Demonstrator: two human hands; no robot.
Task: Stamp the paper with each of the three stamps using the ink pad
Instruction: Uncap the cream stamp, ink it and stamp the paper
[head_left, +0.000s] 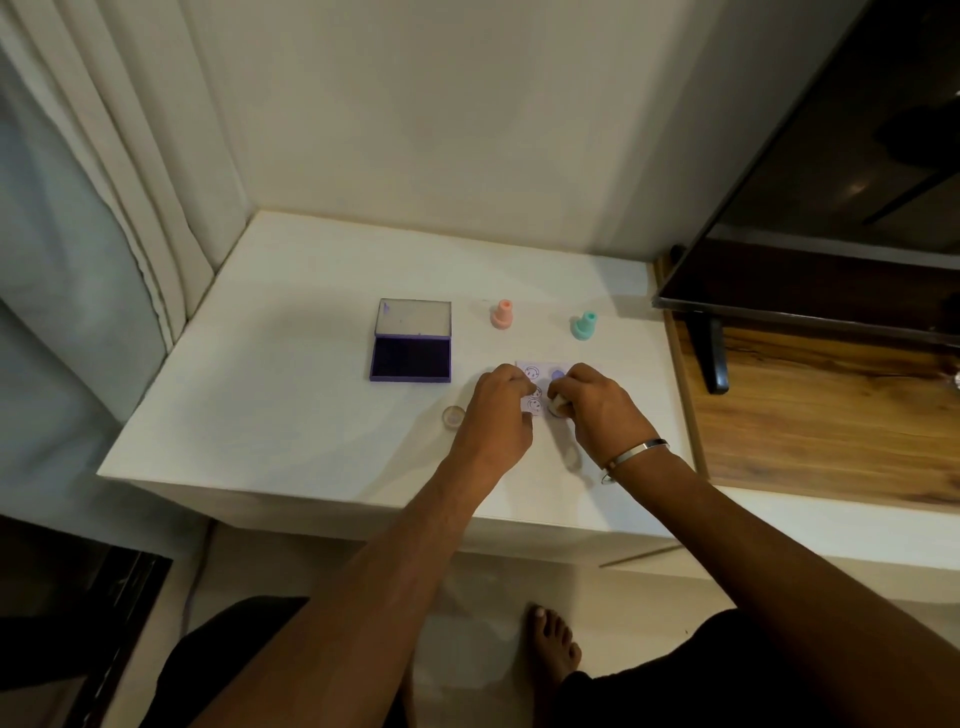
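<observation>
A small white paper (540, 376) with several purple smiley prints lies on the white table (291, 395). My right hand (597, 410) grips a pale stamp (558, 404) whose base rests on the paper's near edge. My left hand (496, 415) presses its fingertips on the paper's left side, holding it flat. A pink stamp (502, 314) and a teal stamp (584, 326) stand upright behind the paper. The purple ink pad (410, 356) lies open to the left, lid raised.
Two clear round caps lie on the table, one at the left (453, 416) and one near my right wrist (570, 457). A dark TV screen (831, 218) on a stand stands over a wooden shelf (821, 415) to the right. Curtains hang at left.
</observation>
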